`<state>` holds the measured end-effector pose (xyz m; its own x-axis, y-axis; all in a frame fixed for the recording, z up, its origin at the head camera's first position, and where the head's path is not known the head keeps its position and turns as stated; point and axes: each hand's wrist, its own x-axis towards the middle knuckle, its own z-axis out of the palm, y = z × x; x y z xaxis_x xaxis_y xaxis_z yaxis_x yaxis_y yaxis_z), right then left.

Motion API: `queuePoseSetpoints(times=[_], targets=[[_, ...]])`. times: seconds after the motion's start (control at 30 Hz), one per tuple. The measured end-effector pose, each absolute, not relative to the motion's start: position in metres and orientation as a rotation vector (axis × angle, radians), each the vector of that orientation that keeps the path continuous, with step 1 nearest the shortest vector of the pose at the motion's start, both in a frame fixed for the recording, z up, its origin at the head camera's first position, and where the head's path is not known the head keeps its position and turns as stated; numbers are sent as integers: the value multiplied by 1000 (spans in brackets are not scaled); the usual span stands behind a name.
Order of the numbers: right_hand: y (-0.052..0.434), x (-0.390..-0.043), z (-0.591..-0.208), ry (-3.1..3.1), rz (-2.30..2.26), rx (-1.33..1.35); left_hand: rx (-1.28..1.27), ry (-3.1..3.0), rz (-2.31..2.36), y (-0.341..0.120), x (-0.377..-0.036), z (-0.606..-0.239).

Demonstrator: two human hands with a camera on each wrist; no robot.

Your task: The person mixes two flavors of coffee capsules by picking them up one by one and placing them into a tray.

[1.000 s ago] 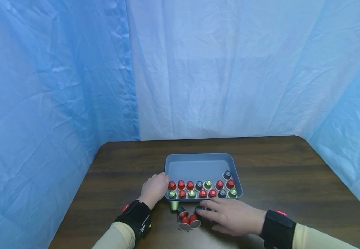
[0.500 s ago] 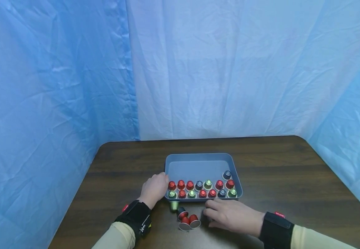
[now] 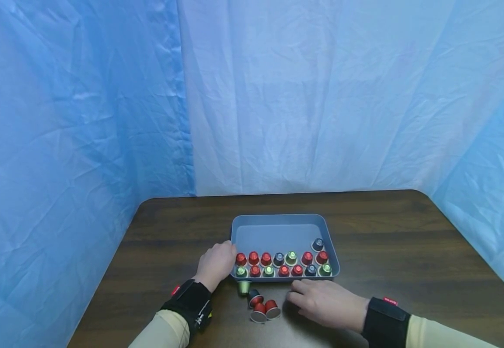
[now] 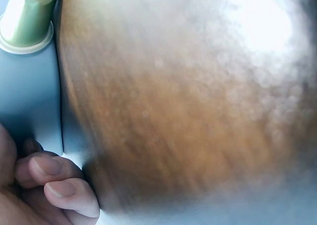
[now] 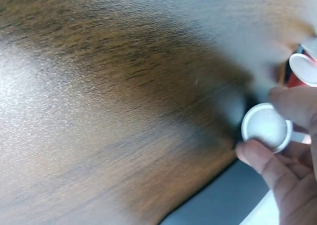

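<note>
A blue-grey tray [image 3: 278,232] stands on the dark wooden table [image 3: 387,232], with two rows of red, green and dark blue capsules [image 3: 283,270] along its near side. My left hand [image 3: 223,256] holds the tray's near left corner, its fingers [image 4: 54,185] curled against the wall beside a green capsule [image 4: 27,22]. My right hand [image 3: 294,295] rests on the table just in front of the tray. Its fingertips [image 5: 257,153] pinch a dark capsule [image 5: 266,126] with its white foil face showing. In the head view that capsule is hidden under the hand.
Loose capsules lie on the table between my hands: a green one [image 3: 244,287], a dark one [image 3: 254,296] and two red ones [image 3: 265,311]. The far half of the tray holds nothing. Blue sheeting [image 3: 104,121] hangs round the table's far and side edges.
My right hand's fingers have curled in over the dark capsule that lay beside the loose ones and drawn it slightly to the right. My left hand and the tray have stayed still.
</note>
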<state>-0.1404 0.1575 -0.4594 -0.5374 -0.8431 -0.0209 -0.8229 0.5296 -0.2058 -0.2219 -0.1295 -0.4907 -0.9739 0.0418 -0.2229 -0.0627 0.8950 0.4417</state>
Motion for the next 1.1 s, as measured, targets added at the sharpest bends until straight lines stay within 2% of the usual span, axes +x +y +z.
queuePoseSetpoints(times=[0.3, 0.63, 0.93, 1.1], targets=[[155, -141, -456, 2617, -149, -1483, -21, 2834, 650, -130, -223, -492], [158, -142, -451, 2597, -358, -1503, -11, 2840, 661, -130, -223, -493], [155, -146, -443, 2681, -358, -1691, 4, 2861, 630, -129, -224, -493], [155, -149, -437, 2723, -409, -1701, 8, 2873, 607, -128, -224, -493]])
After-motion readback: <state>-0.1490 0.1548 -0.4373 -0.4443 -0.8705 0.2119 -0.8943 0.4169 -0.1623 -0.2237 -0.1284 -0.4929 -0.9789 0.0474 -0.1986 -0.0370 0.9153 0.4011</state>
